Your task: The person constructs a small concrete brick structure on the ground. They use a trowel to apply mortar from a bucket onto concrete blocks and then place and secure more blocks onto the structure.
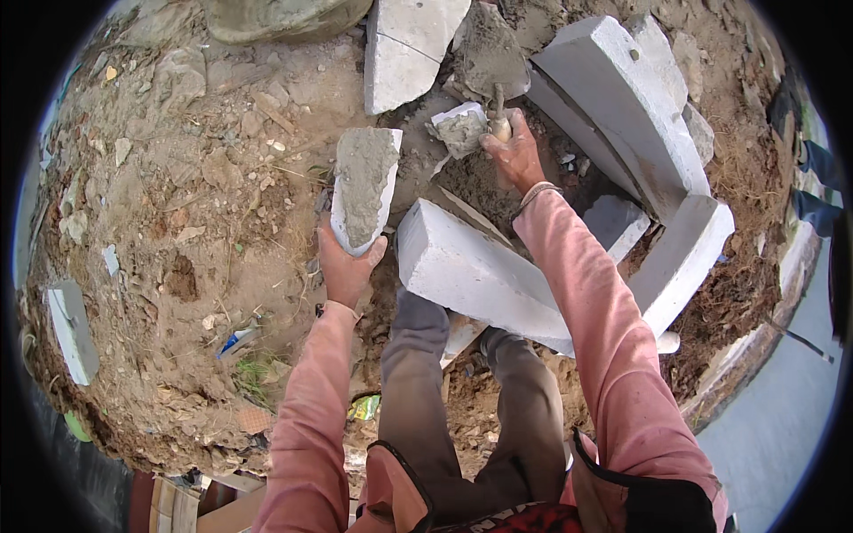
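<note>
Block piece (366, 182): sits in the left hand (346, 268), just beyond the palm, long axis pointing away from the wearer. White sides, rounded near end, squarer far end, upper face covered in grey mortar (362, 178).

Left hand: grasping the block piece around its near end. Thumb lies along the right edge, fingers on the left edge; how far they reach underneath is hidden. The far end extends well past the fingers. Can't tell if its underside touches the soil.

Right hand (517, 160): closed around the handle of a trowel (494, 67), further out and to the right of the block piece. Blade points away from the wearer and is smeared with grey mortar. Gap between right hand and block piece; a small mortar-covered fragment (460, 131) lies in that gap, just left of the trowel handle.

Around them: a long pale block (475, 266) lies in front of the knees, right of the left hand, its right part passing behind the right forearm. Another block (413, 53) lies beyond the block piece, left of the trowel blade. Large blocks (622, 98) stand right of the right hand. Thin wooden strip (474, 211) alongside the long pale block. Rough brown soil (231, 178) spreads to the left.
</note>
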`<act>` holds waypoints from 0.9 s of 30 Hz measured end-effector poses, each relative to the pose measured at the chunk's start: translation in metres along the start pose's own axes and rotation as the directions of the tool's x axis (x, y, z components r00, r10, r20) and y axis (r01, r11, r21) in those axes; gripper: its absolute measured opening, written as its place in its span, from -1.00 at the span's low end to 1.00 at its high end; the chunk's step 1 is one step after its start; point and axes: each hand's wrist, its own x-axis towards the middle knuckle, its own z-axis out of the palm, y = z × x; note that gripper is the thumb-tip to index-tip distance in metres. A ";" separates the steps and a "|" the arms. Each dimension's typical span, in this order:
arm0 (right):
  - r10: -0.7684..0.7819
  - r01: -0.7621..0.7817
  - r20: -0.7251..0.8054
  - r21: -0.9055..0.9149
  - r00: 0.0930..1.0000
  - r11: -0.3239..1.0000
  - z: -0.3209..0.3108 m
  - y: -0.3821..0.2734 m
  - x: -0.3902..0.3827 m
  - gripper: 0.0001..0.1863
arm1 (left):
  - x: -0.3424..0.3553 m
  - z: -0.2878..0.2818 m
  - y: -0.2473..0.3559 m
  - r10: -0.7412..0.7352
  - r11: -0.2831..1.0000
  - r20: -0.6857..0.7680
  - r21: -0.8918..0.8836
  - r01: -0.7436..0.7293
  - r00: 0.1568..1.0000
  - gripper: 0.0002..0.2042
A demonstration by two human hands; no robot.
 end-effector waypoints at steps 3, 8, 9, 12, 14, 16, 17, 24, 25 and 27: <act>0.086 -0.090 0.044 0.084 0.995 0.992 0.005 0.009 0.007 -0.54 | -0.002 -0.008 -0.007 0.016 1.000 0.029 -0.016 -0.016 0.999 -0.26; 0.118 -0.131 0.108 0.122 0.987 0.984 0.015 -0.022 0.000 -0.46 | -0.006 -0.026 -0.010 -0.047 0.998 0.044 -0.036 0.048 0.998 -0.27; 0.117 -0.134 0.126 0.135 0.985 0.982 0.013 -0.032 0.003 -0.45 | -0.007 -0.029 -0.007 -0.044 0.999 0.040 -0.029 0.045 0.998 -0.27; 0.068 -0.111 0.146 0.311 0.987 0.944 0.006 -0.070 0.021 -0.50 | -0.011 -0.035 0.002 -0.038 0.999 0.026 0.040 0.037 0.999 -0.29; -0.039 0.007 0.078 0.375 0.996 0.927 -0.013 -0.091 0.054 -0.49 | -0.001 -0.030 0.010 -0.013 0.998 0.010 0.056 0.012 1.000 -0.29; -0.122 0.118 -0.064 -0.066 0.990 0.991 -0.042 -0.085 0.099 -0.44 | 0.005 -0.017 0.021 -0.011 1.000 0.011 0.028 0.010 1.000 -0.30; -0.152 0.113 -0.128 -0.268 0.980 0.957 -0.038 -0.112 0.092 -0.45 | 0.006 -0.026 0.026 -0.031 0.995 0.003 0.100 0.030 1.000 -0.31; -0.092 0.242 0.358 -0.401 0.929 0.883 -0.065 -0.135 -0.030 -0.61 | 0.005 -0.026 0.038 0.050 0.978 -0.024 0.203 -0.044 0.998 -0.28; -0.040 0.246 0.434 -0.431 0.900 0.868 -0.076 -0.128 -0.046 -0.64 | 0.008 -0.022 0.045 0.022 0.968 0.010 0.251 -0.024 1.000 -0.26; 0.034 0.261 0.551 -0.448 0.834 0.855 -0.090 -0.123 -0.072 -0.63 | 0.013 -0.024 0.058 -0.048 0.930 0.070 0.368 0.019 0.996 -0.23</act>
